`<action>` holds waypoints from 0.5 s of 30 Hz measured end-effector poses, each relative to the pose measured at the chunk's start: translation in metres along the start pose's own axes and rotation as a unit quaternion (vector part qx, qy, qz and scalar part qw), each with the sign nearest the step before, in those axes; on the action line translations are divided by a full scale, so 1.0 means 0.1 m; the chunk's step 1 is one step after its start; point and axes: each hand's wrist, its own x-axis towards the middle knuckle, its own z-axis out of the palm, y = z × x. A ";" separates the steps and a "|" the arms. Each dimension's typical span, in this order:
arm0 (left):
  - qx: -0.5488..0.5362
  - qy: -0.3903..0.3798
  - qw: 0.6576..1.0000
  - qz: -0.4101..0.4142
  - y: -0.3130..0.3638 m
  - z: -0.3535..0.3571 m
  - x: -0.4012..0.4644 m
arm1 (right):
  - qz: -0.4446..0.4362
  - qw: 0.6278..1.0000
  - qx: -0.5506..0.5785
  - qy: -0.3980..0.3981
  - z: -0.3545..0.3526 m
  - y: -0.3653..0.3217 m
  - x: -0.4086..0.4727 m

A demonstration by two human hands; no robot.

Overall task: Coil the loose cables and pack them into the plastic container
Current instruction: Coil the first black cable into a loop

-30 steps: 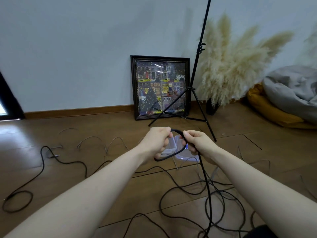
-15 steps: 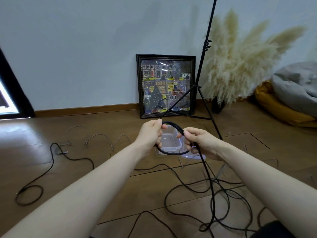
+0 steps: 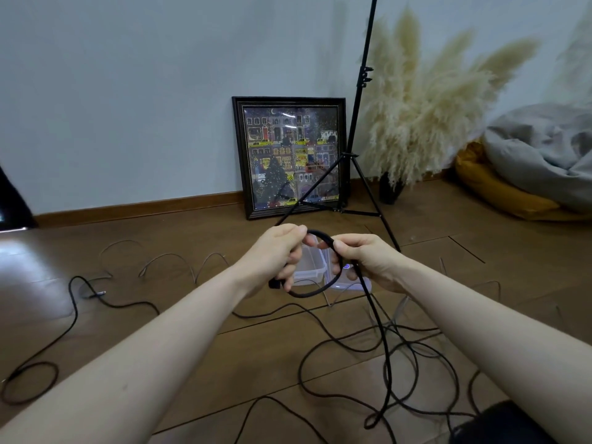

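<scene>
My left hand (image 3: pixel 275 256) and my right hand (image 3: pixel 365 261) both grip a thick black cable (image 3: pixel 382 344), held up in front of me with one small loop formed between them. The plug end sticks out under my left hand. The rest of this cable hangs down from my right hand to a loose tangle on the wooden floor. Behind my hands a clear plastic container (image 3: pixel 310 267) sits open on the floor, with its lid (image 3: pixel 352 285) beside it on the right, both partly hidden.
More loose cables lie on the floor: a black one (image 3: pixel 75 315) at the left and thin grey ones (image 3: pixel 173 257) further back. A black tripod (image 3: pixel 355 161), a framed picture (image 3: pixel 291 155), pampas grass (image 3: pixel 426 113) and cushions (image 3: pixel 528 174) stand along the wall.
The loop between my hands has grown and hangs lower, and my right hand has slid along the cable. The view has shifted slightly.
</scene>
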 end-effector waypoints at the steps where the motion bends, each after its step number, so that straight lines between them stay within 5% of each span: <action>1: -0.010 0.011 1.000 -0.006 -0.01 0.01 0.01 | -0.002 1.000 0.016 -0.004 0.00 -0.01 -0.01; 15: -0.049 -0.025 0.996 -0.070 0.02 -0.01 0.00 | 0.011 0.998 0.004 -0.062 -0.02 -0.04 -0.07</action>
